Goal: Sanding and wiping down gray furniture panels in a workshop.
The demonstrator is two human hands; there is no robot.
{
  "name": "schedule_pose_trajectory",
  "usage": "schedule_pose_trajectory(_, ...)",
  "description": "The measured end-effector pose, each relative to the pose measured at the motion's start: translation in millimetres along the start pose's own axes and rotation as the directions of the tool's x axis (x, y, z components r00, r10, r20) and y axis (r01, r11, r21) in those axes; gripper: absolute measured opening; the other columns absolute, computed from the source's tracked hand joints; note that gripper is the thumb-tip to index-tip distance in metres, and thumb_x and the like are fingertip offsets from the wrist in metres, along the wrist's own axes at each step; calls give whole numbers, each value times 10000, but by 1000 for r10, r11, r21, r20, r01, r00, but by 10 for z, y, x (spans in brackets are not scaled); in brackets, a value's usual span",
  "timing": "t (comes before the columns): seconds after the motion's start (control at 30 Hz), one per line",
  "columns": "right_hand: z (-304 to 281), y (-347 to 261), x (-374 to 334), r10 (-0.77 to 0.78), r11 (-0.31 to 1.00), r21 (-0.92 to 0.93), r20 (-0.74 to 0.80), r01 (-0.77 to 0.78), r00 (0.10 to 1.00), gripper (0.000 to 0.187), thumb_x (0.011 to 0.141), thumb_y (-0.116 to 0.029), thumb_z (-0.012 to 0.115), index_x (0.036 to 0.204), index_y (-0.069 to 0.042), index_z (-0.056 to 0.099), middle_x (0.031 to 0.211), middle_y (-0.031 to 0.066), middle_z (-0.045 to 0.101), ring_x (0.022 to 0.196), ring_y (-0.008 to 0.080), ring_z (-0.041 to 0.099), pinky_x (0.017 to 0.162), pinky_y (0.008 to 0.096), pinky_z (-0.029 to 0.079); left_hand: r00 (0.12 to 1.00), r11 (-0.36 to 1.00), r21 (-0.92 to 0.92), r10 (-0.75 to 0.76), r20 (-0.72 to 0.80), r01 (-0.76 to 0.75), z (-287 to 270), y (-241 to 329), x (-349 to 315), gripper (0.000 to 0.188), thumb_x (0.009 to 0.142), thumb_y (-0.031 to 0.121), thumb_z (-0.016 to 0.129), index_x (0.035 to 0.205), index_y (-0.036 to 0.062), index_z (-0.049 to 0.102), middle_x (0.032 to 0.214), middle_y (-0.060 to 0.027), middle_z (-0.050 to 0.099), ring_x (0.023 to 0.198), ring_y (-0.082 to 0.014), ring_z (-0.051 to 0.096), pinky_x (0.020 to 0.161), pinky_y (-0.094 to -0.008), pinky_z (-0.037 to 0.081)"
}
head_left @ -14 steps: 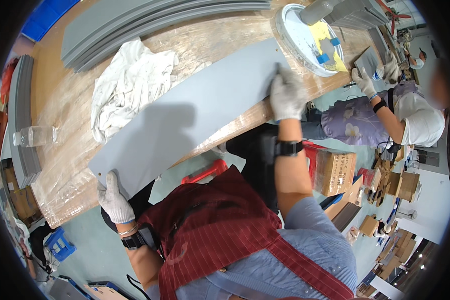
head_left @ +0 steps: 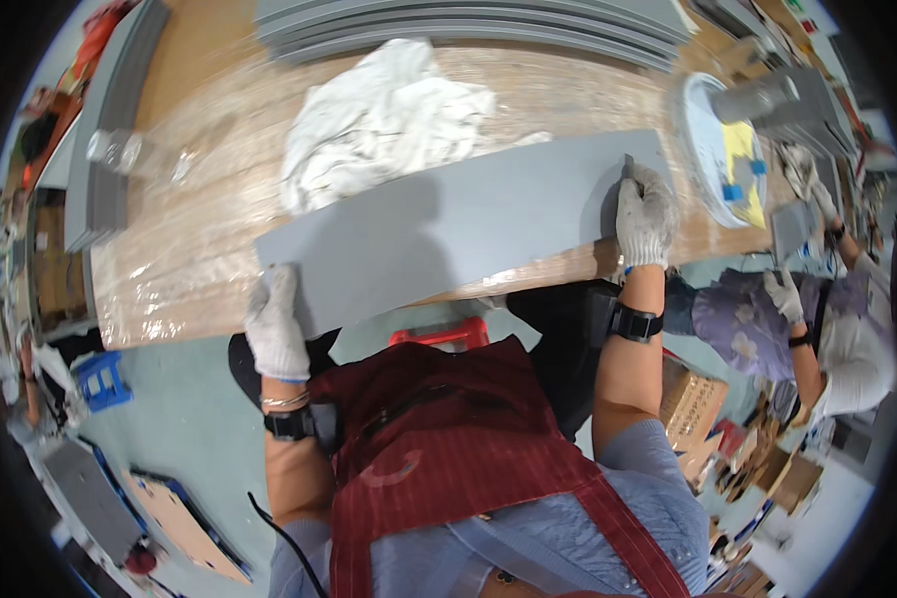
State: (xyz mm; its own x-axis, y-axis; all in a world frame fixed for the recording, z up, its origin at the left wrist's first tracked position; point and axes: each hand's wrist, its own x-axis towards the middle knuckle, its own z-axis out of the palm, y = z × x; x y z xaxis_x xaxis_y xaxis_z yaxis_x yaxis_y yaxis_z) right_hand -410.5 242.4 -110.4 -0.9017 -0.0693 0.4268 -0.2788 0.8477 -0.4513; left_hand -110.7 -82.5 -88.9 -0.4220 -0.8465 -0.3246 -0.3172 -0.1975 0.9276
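A long grey flat panel [head_left: 508,194] lies across the near side of the table, its front edge toward me. My left hand [head_left: 277,324], in a white knit glove, grips the panel's left end with the thumb on top. Near the right end, my gloved right hand [head_left: 648,214] is closed around a small dark flat piece [head_left: 628,167] whose tip shows above the fingers against the panel; its kind is not clear. A crumpled white cloth [head_left: 379,120] lies just behind the panel.
Grey panels are stacked at the back [head_left: 468,30] and on the left [head_left: 120,130]. A clear bottle [head_left: 125,151] lies at left. A white bucket lid [head_left: 703,149] carries a bottle [head_left: 757,98] and yellow sheet [head_left: 740,149]. A co-worker [head_left: 847,329] stands right; a red stool [head_left: 439,334] is below.
My view has turned, so the table and panel look more level. My right hand still holds the dark piece near the panel's right end; the left keeps its grip. The co-worker's hands have shifted.
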Motion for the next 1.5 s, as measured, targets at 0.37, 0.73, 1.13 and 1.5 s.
schedule_pose_trajectory(0.37, -233, -1998, -1375, -795, 525, 523, 20, 671, 606, 173, 881, -94, 630, 1048, -63, 661, 873, 107, 663, 697, 275, 665, 596, 391, 566, 986, 975, -149, -160, 37, 164, -71, -8, 53, 477, 1019, 335, 626, 1321, -35, 624, 1163, -45, 659, 1025, -131, 574, 881, -276, 474)
schedule_pose_trajectory(0.73, -333, -1763, -1489, -296, 952, 168, 276, 258, 914, 177, 899, -128, 660, 1055, -79, 727, 860, 91, 705, 774, 274, 686, 711, 385, 575, 988, 966, -219, -117, 101, 137, -110, -88, 59, 451, 1056, 333, 576, 1278, -55, 641, 1024, -28, 656, 896, -93, 562, 788, -248, 476)
schedule_pose_trajectory(1.13, 0, -2077, -1539, -699, 715, 296, 304, 633, 648, 225, 919, -128, 596, 1124, -96, 683, 960, 94, 713, 926, 276, 684, 767, 383, 568, 978, 971, -193, -106, 180, 141, -183, -134, 84, 451, 1059, 313, 548, 1277, -72, 636, 1103, -107, 698, 971, -157, 610, 880, -310, 499)
schedule_pose_trajectory(1.5, 109, -2559, -1499, -522, 853, 149, 218, 500, 825, 251, 855, -85, 599, 1094, -108, 673, 831, 81, 632, 833, 283, 671, 710, 410, 568, 941, 904, -358, -116, 319, 233, -280, -159, 131, 597, 1073, 508, 441, 1204, -38, 646, 962, -64, 689, 782, -132, 672, 646, -278, 563)
